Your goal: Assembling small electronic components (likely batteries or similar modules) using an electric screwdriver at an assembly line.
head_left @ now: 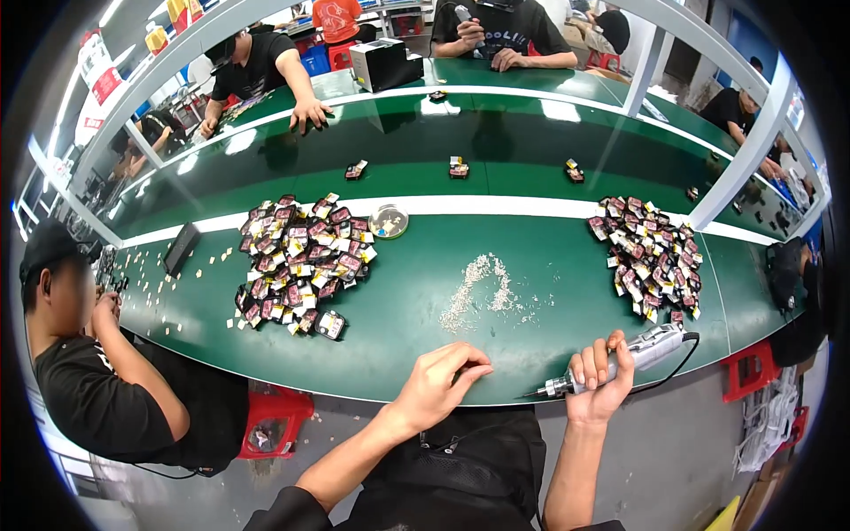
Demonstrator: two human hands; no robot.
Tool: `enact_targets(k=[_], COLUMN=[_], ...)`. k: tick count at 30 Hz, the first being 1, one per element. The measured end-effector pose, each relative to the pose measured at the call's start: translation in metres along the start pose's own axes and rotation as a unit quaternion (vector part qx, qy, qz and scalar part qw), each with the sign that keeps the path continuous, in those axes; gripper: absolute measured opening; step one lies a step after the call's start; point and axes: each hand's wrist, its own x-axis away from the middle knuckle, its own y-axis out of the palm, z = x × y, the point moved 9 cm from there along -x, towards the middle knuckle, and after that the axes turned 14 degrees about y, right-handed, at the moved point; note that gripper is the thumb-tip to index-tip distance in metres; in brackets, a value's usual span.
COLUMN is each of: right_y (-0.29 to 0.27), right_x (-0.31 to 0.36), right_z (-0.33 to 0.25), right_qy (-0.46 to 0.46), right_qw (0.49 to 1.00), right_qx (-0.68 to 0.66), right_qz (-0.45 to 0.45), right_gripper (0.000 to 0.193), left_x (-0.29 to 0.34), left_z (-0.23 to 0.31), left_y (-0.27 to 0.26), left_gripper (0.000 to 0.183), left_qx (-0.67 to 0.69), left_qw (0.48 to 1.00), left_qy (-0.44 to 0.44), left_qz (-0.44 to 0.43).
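My right hand (602, 380) is wrapped round a silver electric screwdriver (653, 345), whose bit points left past the table's front edge. A black cable runs from its rear end. Left of it, my left hand (440, 382) hovers at the front edge, fingers pinched together; whatever lies between the fingertips is too small to make out. Beyond my hands a scatter of tiny whitish pieces (458, 310) lies on the green table (549, 243). One small black device (331, 325) with a label sits at the near edge of the left heap (301, 257) of similar devices.
Another heap of devices (651, 257) stands at the right. A round clear dish (389, 221) touches the left heap's far side. Past a white rail, a dark belt (398, 133) carries spaced devices. A co-worker (97, 354) sits at the left; a person's hand (310, 113) reaches over the belt.
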Motion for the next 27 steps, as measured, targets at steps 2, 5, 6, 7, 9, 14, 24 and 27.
enact_targets(k=[2,5,6,7,9,14,24,27], right_y=[0.014,0.035,0.047,0.058,0.069,0.074,0.069,0.066], right_x=[0.003,0.004,0.005,0.006,0.003,0.008,0.019,0.019], right_z=[-0.003,-0.012,-0.015,-0.015,-0.014,-0.016,-0.019,-0.020], right_qy=[-0.019,-0.054,-0.060,-0.064,-0.062,-0.089,-0.084,-0.078], right_qw=[0.999,0.998,0.996,0.994,0.991,0.987,0.985,0.986], right_qx=[-0.009,-0.019,-0.037,-0.053,-0.063,-0.012,-0.008,-0.017], right_qz=[-0.030,-0.033,-0.058,-0.073,-0.097,-0.132,-0.148,-0.145], right_gripper=[0.013,0.013,0.013,0.014,0.015,0.019,0.019,0.019], left_x=[0.006,0.022,0.021,0.020,0.018,0.011,0.015,0.016], left_z=[0.000,-0.021,-0.017,-0.014,-0.010,0.001,0.010,0.011], left_y=[0.008,0.029,0.032,0.032,0.035,0.055,0.060,0.061], left_gripper=[0.003,0.003,0.008,0.011,0.018,0.025,0.024,0.025], left_qx=[0.025,0.274,0.341,0.383,0.437,0.462,0.448,0.453], left_qw=[1.000,0.940,0.914,0.896,0.871,0.864,0.874,0.870], left_qy=[-0.014,-0.186,-0.192,-0.184,-0.175,-0.165,-0.154,-0.162], left_qz=[0.006,0.078,0.110,0.129,0.140,0.112,0.103,0.106])
